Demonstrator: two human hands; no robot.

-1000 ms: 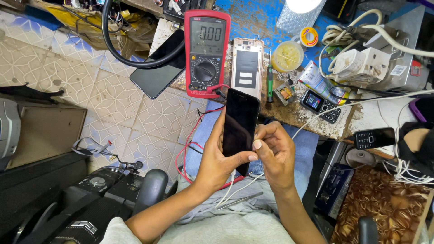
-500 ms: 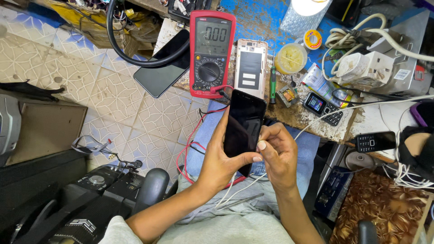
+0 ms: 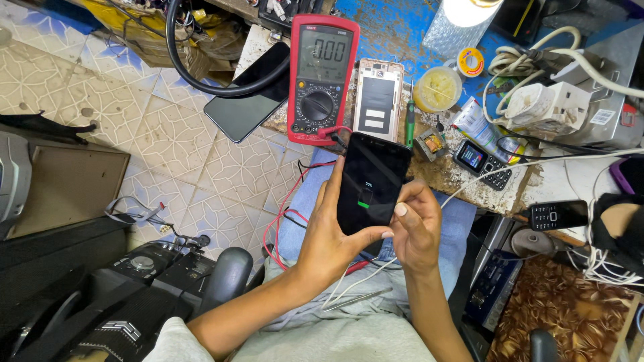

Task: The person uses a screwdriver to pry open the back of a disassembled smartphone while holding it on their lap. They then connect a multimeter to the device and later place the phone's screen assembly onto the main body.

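Near the bottom, grey trousers point(image 3: 335, 335) and both bare forearms come up from the person's lap. The left hand point(image 3: 329, 241) wraps the phone point(image 3: 372, 182) from its left edge and bottom, fingers up along the side, thumb closed across the lower right corner: a firm grip on the phone. The right hand point(image 3: 416, 224) sits just beside the phone's right lower edge, fingers curled in narrow, thumb tip touching the screen edge; whether it bears any of the weight I cannot tell. The phone is black, held over the lap in front of the bench edge, screen facing the camera. Its long axis runs near upright in the view, tilted slightly so the top end points up and a bit right toward the bench, bottom end down into the left palm. Screen is dark with a small green battery mark near the middle. A white cable point(image 3: 376, 271) runs from under the hands, and red wires point(image 3: 278, 221) loop beside the left wrist. A metal tweezer point(image 3: 355, 299) lies on the trousers. Past the phone, on the worn blue bench point(image 3: 396, 27), a red multimeter point(image 3: 323, 80) stands just beyond the phone's top, with a gold phone back shell point(image 3: 378, 100) beside it. A small keypad phone point(image 3: 481, 163) lies to the right, another black keypad phone point(image 3: 558, 215) further right. A dark tablet point(image 3: 248, 97) hangs off the bench's left corner over the tiled floor point(image 3: 168, 147).
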